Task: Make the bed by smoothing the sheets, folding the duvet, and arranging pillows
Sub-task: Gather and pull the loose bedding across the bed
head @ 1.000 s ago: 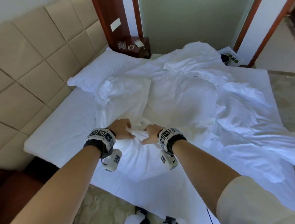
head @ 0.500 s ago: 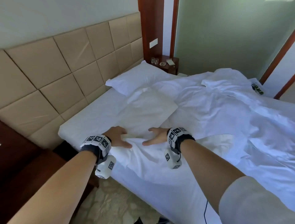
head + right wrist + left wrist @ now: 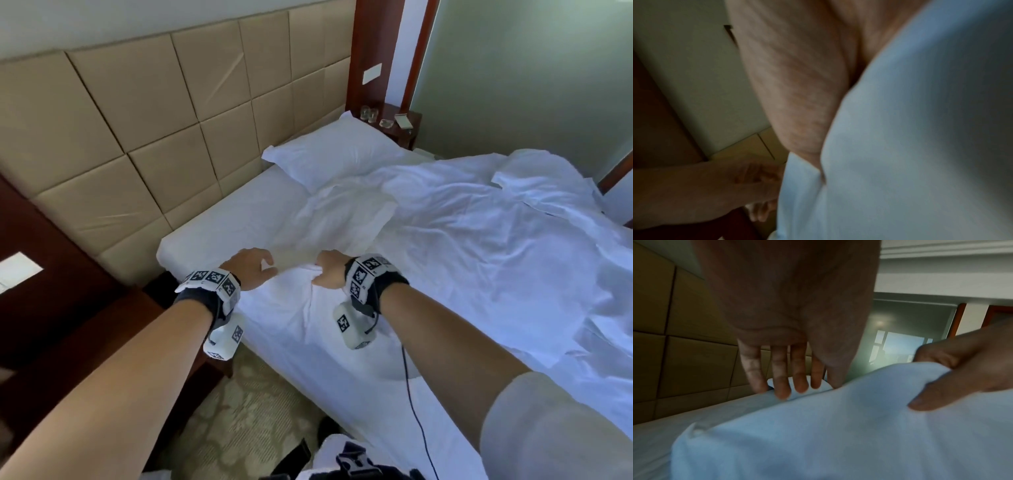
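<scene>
Duvet, white and crumpled [image 3: 479, 246], lay unfolded; right hand [image 3: 329, 270] gripped its near edge, left hand [image 3: 251, 269] hovered with fingers spread, empty; white pillow [image 3: 335, 154] unarranged.

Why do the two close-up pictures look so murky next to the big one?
Head view: bright and sharp, with wide-angle bending at the headboard. Left wrist view: dim, the left hand backlit and shadowed. Right wrist view: darkest and smeared; the right hand and duvet are out of focus.
</scene>
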`<act>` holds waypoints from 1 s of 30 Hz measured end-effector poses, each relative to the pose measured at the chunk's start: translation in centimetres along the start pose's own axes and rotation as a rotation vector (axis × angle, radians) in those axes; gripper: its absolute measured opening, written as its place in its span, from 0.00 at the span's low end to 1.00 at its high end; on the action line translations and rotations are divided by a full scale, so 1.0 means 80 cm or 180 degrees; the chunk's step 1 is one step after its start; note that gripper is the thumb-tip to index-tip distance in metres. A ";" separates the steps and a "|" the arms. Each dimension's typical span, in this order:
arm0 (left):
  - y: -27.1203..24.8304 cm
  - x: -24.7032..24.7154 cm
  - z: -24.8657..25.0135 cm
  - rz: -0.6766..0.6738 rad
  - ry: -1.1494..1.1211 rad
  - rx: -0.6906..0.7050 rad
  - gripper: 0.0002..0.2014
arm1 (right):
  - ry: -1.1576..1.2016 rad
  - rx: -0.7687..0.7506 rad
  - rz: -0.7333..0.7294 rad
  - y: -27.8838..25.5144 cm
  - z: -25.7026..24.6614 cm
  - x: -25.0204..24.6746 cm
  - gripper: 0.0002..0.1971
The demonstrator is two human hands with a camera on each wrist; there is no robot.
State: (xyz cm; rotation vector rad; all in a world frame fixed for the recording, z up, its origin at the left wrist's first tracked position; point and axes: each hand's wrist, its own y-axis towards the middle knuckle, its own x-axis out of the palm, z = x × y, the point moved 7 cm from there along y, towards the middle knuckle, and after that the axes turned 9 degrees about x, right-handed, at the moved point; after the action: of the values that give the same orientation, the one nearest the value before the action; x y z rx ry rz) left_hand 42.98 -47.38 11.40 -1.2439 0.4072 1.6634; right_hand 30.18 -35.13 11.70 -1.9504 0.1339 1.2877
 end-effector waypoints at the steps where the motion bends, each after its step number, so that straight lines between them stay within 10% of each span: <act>1: 0.006 -0.005 -0.001 -0.0059 -0.0118 0.0065 0.12 | -0.0031 -0.0085 -0.0047 0.017 -0.023 -0.003 0.24; 5: 0.011 -0.031 -0.023 -0.0183 -0.0416 0.0100 0.13 | -0.0510 -0.0244 -0.0269 0.086 -0.096 -0.002 0.08; 14: 0.009 -0.031 -0.100 -0.0554 -0.0629 -0.0295 0.07 | -0.1895 -0.0533 -0.0459 0.141 -0.142 -0.003 0.15; 17: 0.016 -0.031 -0.111 -0.0629 -0.0552 -0.0288 0.04 | -0.1913 -0.0457 -0.0318 0.139 -0.133 -0.003 0.30; 30: -0.035 0.017 -0.068 -0.0982 -0.0508 0.0437 0.11 | -0.1149 -0.0076 -0.0423 0.058 -0.107 0.030 0.29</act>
State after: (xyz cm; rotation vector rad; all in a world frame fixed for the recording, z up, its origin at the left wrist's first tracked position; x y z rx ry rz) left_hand 48.28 -49.43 8.71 -1.0083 0.2150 1.4328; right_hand 35.43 -43.11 8.79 -1.6830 -0.1881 1.5308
